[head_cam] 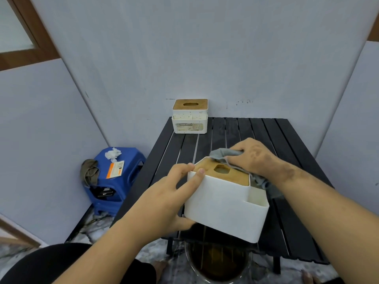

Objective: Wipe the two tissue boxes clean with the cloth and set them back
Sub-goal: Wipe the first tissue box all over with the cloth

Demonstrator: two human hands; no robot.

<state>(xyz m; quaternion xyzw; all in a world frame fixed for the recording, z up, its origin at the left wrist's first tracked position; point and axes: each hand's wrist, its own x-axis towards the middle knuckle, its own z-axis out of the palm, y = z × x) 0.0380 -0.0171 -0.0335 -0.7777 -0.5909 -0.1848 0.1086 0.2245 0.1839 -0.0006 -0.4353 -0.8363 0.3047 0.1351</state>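
A: Which box is being done rn?

B: The near tissue box point(225, 203), white w/ a wooden lid. It's tilted, lid facing away from the person, held over the near edge of the black slatted table point(287, 144).

A: Held how?

B: Left hand point(164, 199) grips its left end, fingers curled over the top edge, thumb under the bottom. Right hand point(250, 156) is bunched round a grey cloth point(223, 153) and presses it on the lid, just behind the lid's oval slot. Part of the cloth trails down past the box's right side.

A: And the 2nd one?

B: The far tissue box point(190, 116) stands upright at the table's far left corner, against the wall, well apart from the hands. Also white w/ a wooden lid, label on the front, dark specks on its side. Label text too small to read properly.

A: Anything else near the table?

B: Left of the table, a blue plastic stool point(114, 181) in the corner. On it: a crumpled white tissue point(112, 154), an orange-and-white card point(115, 169), and an olive-brown rag point(89, 172) draped off its left edge. Under the table's near edge there's a round bucket point(217, 263), dark inside; can't tell what's in it.
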